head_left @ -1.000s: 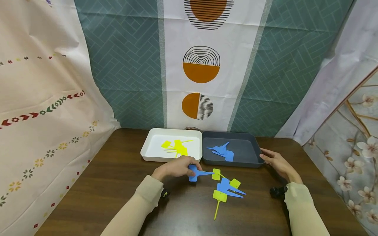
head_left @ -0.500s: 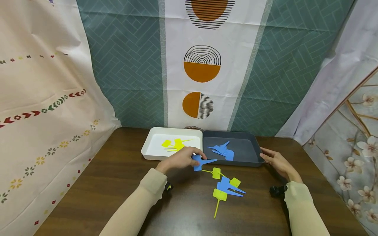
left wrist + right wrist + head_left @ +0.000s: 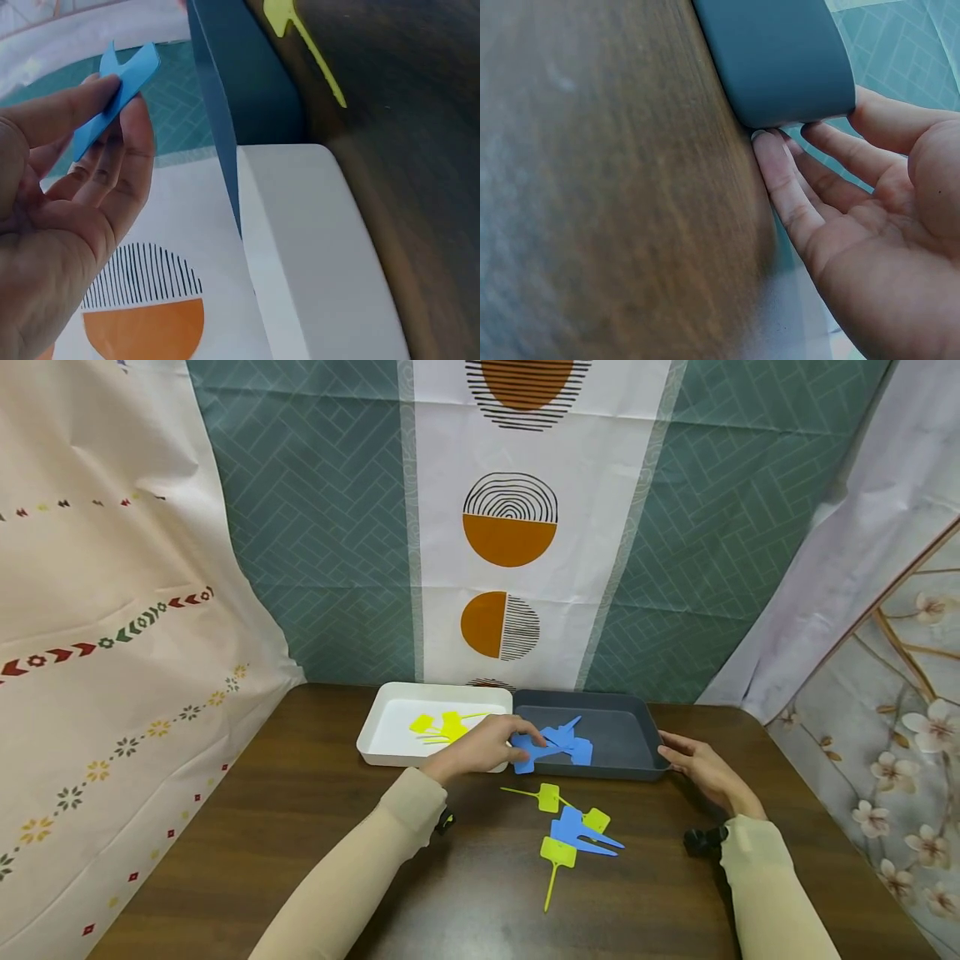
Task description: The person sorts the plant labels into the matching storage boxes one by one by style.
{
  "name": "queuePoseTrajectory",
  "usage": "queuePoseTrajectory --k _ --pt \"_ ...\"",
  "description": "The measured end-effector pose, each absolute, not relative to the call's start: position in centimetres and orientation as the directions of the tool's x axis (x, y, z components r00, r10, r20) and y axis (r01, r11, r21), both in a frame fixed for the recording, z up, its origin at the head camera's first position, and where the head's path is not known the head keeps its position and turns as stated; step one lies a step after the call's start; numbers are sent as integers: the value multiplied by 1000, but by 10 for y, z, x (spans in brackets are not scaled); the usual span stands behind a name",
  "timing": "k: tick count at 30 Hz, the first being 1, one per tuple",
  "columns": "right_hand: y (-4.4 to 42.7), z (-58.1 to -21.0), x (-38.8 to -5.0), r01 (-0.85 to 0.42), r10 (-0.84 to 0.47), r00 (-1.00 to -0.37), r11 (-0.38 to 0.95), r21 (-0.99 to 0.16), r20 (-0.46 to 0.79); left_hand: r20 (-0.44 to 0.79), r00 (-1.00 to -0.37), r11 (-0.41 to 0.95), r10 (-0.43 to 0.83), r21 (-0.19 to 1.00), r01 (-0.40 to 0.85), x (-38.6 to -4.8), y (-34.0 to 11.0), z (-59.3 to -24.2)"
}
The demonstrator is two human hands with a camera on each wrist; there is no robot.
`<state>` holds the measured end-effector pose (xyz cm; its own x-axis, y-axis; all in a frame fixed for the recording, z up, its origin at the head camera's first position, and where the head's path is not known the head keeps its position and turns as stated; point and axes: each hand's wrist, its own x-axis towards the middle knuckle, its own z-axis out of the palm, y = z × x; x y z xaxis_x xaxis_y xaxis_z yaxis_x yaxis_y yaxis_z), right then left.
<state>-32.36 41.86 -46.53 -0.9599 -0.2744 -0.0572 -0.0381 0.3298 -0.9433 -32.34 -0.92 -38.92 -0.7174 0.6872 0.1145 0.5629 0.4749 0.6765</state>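
My left hand point(image 3: 487, 745) pinches a blue T-shaped plant label point(image 3: 124, 94) between thumb and fingers, over the left end of the dark grey tray point(image 3: 622, 731). Inside that tray lies a small pile of blue labels point(image 3: 579, 750), partly overlapped by the held one in the head view. At the tray's right end, my right hand point(image 3: 705, 768) touches the outer wall with thumb and fingertips, its fingers nearly straight, as the right wrist view shows. On the table in front lie several yellow labels point(image 3: 558, 852) and a blue piece with two prongs point(image 3: 576, 831).
A white tray point(image 3: 384, 731) holding yellow labels point(image 3: 453, 727) stands against the dark tray's left side; my left forearm reaches past its front corner. Both trays sit near the back of the brown wooden table point(image 3: 262, 827), before a hanging patterned cloth point(image 3: 337, 568).
My left hand has carried the blue label forward and right, from the table before the trays to over the dark tray's left end. The right hand stays at the tray's right end.
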Motion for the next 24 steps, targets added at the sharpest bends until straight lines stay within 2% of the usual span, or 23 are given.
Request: queuePoseTrajectory --k 6,12,24 --pt "418 -466 -325 -31 -264 -963 335 -942 -62 122 -729 473 674 686 553 -330 2 -382" --pt "418 -465 -324 -31 -260 -963 362 -931 -69 165 -713 445 682 680 583 -339 11 -373" --pt "418 -466 -325 -32 -265 -962 341 -940 -63 123 -746 539 654 616 574 -359 26 -362"
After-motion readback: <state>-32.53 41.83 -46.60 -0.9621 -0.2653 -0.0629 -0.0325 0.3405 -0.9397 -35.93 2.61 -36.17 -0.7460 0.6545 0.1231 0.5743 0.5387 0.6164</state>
